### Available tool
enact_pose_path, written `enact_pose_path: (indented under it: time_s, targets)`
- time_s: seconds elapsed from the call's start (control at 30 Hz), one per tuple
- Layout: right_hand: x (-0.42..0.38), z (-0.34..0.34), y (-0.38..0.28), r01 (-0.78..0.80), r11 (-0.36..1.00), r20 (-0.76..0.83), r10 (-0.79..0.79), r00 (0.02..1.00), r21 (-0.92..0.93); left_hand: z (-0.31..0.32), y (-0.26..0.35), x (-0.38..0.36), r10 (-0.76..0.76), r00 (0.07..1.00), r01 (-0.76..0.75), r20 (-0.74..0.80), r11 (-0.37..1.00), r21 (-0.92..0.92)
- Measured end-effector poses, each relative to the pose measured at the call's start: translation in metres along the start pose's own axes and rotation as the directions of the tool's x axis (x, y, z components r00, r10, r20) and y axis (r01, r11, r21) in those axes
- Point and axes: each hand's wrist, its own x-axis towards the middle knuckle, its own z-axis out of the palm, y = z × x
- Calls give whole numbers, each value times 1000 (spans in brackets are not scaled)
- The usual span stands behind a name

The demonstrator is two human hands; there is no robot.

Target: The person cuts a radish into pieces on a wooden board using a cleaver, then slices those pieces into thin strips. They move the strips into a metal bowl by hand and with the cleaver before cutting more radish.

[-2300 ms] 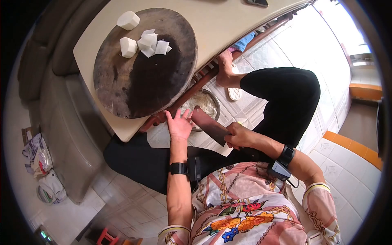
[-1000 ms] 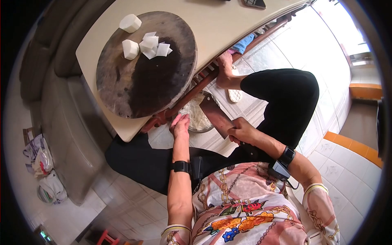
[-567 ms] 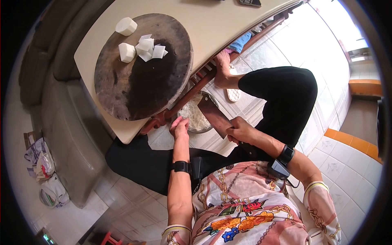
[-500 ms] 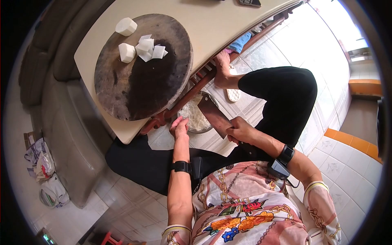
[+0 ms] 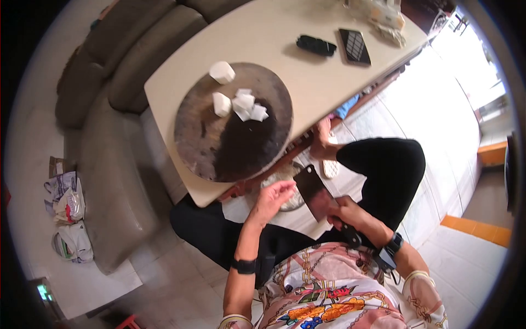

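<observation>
My right hand (image 5: pixel 346 213) is wrapped round the handle of a cleaver (image 5: pixel 315 193), whose broad dark blade points up and to the left. Just left of the blade is my left hand (image 5: pixel 274 200), raised, with fingers apart and nothing visible in it. Below both hands a metal bowl (image 5: pixel 291 202) of white shreds stands on the floor, partly hidden. A round wooden board (image 5: pixel 192 129) lies on the table, with a damp dark patch. On it are a white chunk (image 5: pixel 222 104), a second chunk (image 5: pixel 222 72) at its far edge, and several thin white slices (image 5: pixel 244 104).
The cream table (image 5: pixel 307 82) also bears a dark case (image 5: pixel 316 45), a phone (image 5: pixel 355 46) and plastic packaging (image 5: pixel 386 16). A grey sofa (image 5: pixel 115 186) curves along the left. Bags (image 5: pixel 71 241) lie at the far left. A slipper (image 5: pixel 330 168) is near my foot.
The view has shifted, showing more of the tabletop. My left hand has risen from beside the bowl towards the cleaver blade, and its fingers have spread. The cleaver stays in my right hand.
</observation>
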Motion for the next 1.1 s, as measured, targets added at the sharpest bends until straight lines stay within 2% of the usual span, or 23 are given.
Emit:
enact_pose_path:
  time_s: [0.13, 0.2, 0.23, 0.33, 0.37, 0.4, 0.47, 0.5, 0.57, 0.6, 0.67, 0.7, 0.73, 0.77, 0.8, 0.83, 0.87, 0.93, 1.07, 1.1]
  targets:
    - [-49, -14, -37, 12, 992, 53, -5, 999, -128, 8, 79, -31, 72, 992, -77, 104, 996, 43]
    - [-76, -17, -57, 100, 989, 84, -91, 992, -113, 6, 107, -39, 266, 961, -263, 78, 964, -40]
    - [-87, -18, -64, 111, 986, 83, -102, 991, -123, 4, 123, -38, 314, 949, -313, 6, 947, -70]
    - [-104, -19, -76, 223, 973, -25, -225, 974, -63, -9, 138, -11, 475, 839, -438, -265, 879, 189]
    - [-105, -21, -80, 344, 937, -77, -348, 934, -58, -16, 141, 0, 491, 812, -410, -314, 864, 292]
    - [-106, -23, -84, 460, 886, -129, -464, 876, -59, -19, 150, 10, 596, 744, -374, -301, 745, 552]
    - [-94, -29, -102, 538, 836, -158, -549, 821, -111, -26, 161, 34, 706, 679, -379, -202, 572, 727]
    - [-90, -27, -114, 560, 825, -156, -564, 811, -72, -27, 166, 45, 711, 676, -387, -191, 564, 729]
    - [-81, -19, -136, 590, 807, -160, -586, 794, -29, -25, 173, 66, 776, 627, -345, -71, 359, 867]
    - [-76, -15, -146, 621, 784, -161, -614, 772, -14, -28, 173, 76, 778, 625, -350, -59, 348, 870]
    - [-62, -14, -168, 654, 756, -165, -645, 746, 2, -33, 171, 94, 770, 638, -251, -19, 232, 940]
    - [-51, -18, -179, 698, 716, -113, -694, 712, 5, -32, 172, 98, 718, 695, -185, -42, 235, 954]
    - [-41, -19, -190, 740, 673, -60, -738, 672, 13, -33, 169, 101, 717, 696, -184, -42, 234, 955]
    - [-32, -16, -201, 742, 670, -61, -740, 670, 18, -37, 165, 106, 675, 738, -141, -22, 186, 972]
    - [-23, -9, -213, 740, 659, -113, -732, 672, 134, -37, 165, 108, 628, 778, -101, -6, 135, 986]
    - [-14, -3, -223, 729, 636, -164, -715, 680, 251, -38, 162, 108, 682, 731, -130, 19, 111, 985]
    - [-7, 1, -234, 728, 634, -167, -713, 681, 260, -40, 163, 108, 677, 736, -128, 23, 106, 986]
    - [6, 7, -254, 682, 607, -156, -690, 707, 408, -46, 166, 106, 642, 765, -146, -54, 255, 956]
    - [21, 8, -272, 598, 571, -129, -654, 746, 562, -52, 168, 96, 659, 751, -205, -42, 294, 934]
    - [25, 4, -270, 552, 563, -103, -636, 765, 615, -53, 167, 93, 712, 701, -253, -48, 311, 916]
